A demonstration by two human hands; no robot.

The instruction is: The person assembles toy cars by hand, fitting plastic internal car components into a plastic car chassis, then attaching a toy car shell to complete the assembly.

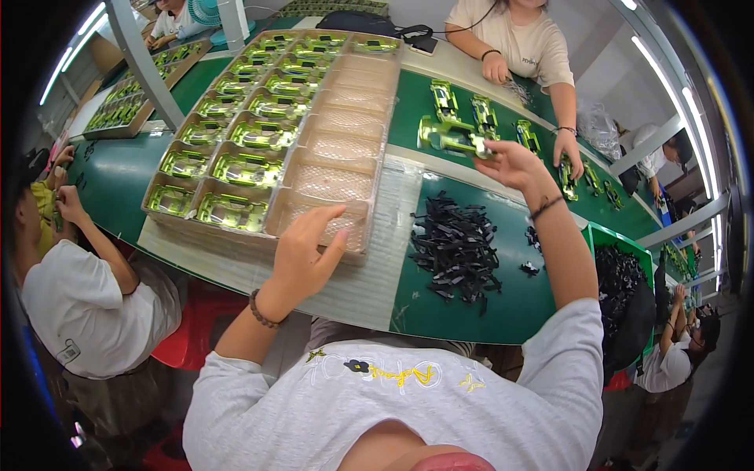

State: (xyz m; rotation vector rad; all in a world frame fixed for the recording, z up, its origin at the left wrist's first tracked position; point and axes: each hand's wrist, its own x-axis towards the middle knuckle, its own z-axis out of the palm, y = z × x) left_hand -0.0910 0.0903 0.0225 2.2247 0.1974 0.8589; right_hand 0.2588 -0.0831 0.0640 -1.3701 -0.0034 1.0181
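Note:
My right hand point(512, 166) pinches one end of a bright green toy car body point(449, 140), lifted over the green work surface. More green car pieces lie just beyond it. At the near edge of a shallow divided tray point(271, 242), my left hand point(302, 250) is open with fingers spread, holding nothing. Green car bodies point(239, 168) fill the tray's left and middle columns. In its right column the padded compartments point(330, 145) show bare, apart from one car at the far end. A heap of small black plastic parts point(455, 250) lies below my right hand.
Across the table a person point(518, 39) handles green car pieces with both hands. A green crate point(620, 243) of black parts stands at my right elbow. Another worker point(94, 290) sits at the left by a red stool point(196, 326). A grey post point(141, 63) rises behind the tray.

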